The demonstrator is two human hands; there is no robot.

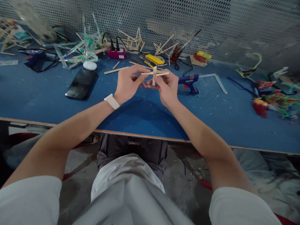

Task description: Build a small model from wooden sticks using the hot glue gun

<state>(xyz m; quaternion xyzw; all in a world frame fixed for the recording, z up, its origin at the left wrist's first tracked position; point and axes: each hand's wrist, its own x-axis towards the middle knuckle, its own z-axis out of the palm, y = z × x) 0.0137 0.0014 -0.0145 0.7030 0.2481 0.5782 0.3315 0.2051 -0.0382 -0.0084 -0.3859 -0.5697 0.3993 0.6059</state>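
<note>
Above blue table [47, 100], L hand [127, 85] & R hand [167, 87] both pinch wooden stick cross [154, 73]

The stick cross [154, 73] is a small frame of thin, pale, bare wooden sticks joined at right angles. Its long arm lies nearly level, running from 9 o'clock to 3 o'clock. At the 3 o'clock end it looks doubled, two slim strips lying close together. A shorter, slightly thicker piece crosses it at the middle, standing almost upright from 12 o'clock to 6 o'clock, with the lower end a little longer. The cross is held in the air above the blue bench [140, 109]. The left hand [127, 82] pinches its 9 o'clock arm, and the right hand [167, 87] grips it from 4 o'clock.
</note>
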